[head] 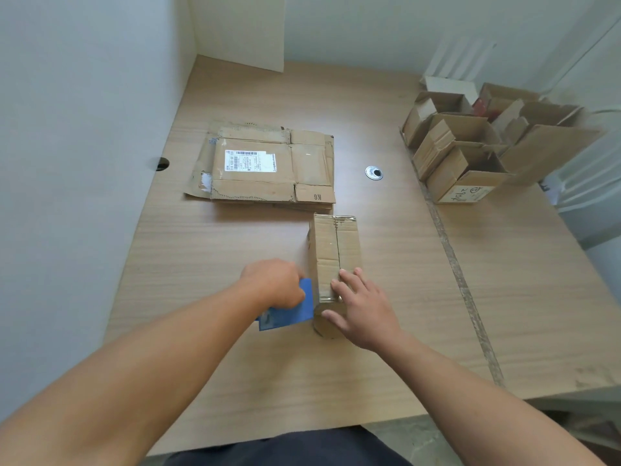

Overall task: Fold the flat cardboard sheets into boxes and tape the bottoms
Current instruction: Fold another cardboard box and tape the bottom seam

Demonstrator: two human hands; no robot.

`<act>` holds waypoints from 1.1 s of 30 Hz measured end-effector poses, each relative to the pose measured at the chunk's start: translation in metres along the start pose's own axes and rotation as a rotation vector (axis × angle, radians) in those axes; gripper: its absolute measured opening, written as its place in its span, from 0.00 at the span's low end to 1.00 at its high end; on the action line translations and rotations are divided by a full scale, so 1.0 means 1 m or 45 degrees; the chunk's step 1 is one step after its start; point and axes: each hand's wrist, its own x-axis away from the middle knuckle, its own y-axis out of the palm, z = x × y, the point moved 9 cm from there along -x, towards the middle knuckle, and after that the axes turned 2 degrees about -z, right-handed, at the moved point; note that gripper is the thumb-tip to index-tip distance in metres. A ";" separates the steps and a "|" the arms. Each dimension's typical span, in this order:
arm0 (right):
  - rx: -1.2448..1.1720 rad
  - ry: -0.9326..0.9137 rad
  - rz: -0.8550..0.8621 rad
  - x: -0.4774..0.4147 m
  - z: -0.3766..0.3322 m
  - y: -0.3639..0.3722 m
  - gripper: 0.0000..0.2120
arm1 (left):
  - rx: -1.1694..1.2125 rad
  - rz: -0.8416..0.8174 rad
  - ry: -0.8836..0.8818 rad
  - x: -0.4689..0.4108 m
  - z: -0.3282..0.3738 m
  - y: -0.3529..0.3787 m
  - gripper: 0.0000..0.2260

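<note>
One folded box [332, 250] lies on the tabletop [218, 364] directly in front of the person, its closed bottom flaps facing up with the centre seam running away from the camera. The right hand [363, 307] rests on the near end of it, fingers straight and spread, pressing down without gripping. Just left of that end, the left hand [272, 284] curls around a blue tape dispenser [289, 314] that touches the box's near corner. A glossy strip seems to cover the seam, so the taping of this box looks nearly done. Several finished boxes [470, 142] stand open at the far right edge. A stack of flat cardboard sheets [265, 163] lies beyond the box, so a good share of the folding remains.
</note>
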 end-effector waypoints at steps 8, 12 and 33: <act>-0.067 0.148 0.185 -0.005 -0.006 0.001 0.21 | 0.264 0.173 -0.138 0.026 -0.063 0.020 0.17; -0.077 0.133 0.186 -0.006 -0.003 0.002 0.20 | 0.314 0.291 -0.235 0.035 -0.084 0.039 0.23; 0.054 0.380 0.289 -0.010 -0.022 0.003 0.23 | 0.144 0.352 -0.175 0.024 -0.070 0.081 0.36</act>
